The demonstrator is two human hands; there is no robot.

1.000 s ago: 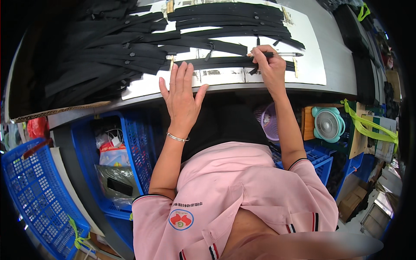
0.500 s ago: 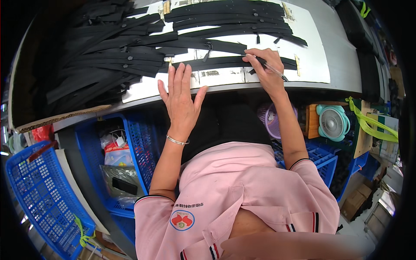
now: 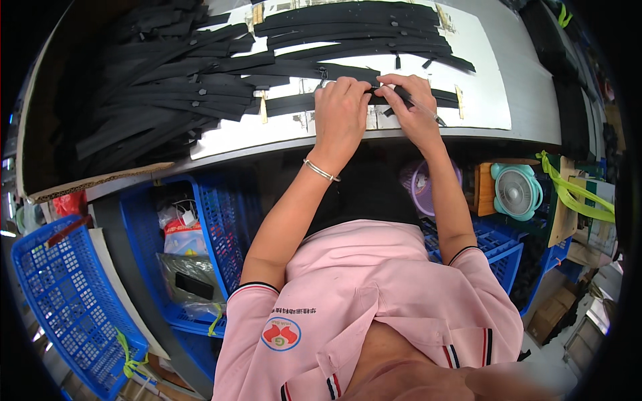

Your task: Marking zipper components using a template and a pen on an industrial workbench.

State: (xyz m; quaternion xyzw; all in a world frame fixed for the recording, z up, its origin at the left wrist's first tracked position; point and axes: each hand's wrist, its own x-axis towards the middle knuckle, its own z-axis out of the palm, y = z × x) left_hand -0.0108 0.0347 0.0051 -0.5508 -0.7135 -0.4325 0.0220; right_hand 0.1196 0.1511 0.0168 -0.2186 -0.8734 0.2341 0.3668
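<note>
A black zipper (image 3: 294,103) lies across the white board (image 3: 491,93) at its near edge, its ends by yellowish tape marks. My left hand (image 3: 341,113) is closed, thumb and fingertips pinching the zipper near its middle. Right beside it, my right hand (image 3: 416,110) holds a clear-barrelled pen (image 3: 428,112), tilted with one end pointing down toward the board's near edge. That hand's thumb and index fingertip also meet at the zipper, almost touching my left fingertips. Just beyond lies another black zipper (image 3: 354,71) with a slider and pull.
Several more black zippers (image 3: 354,20) lie in rows at the back of the board. A big heap of them (image 3: 154,87) fills the left, by a cardboard edge (image 3: 100,184). Below the table are blue crates (image 3: 73,294), a purple basket (image 3: 422,194) and a turquoise fan (image 3: 516,191).
My left hand has moved right from lying flat at the zipper's left part to pinching it beside my right hand. The right hand has stayed almost in place with the pen.
</note>
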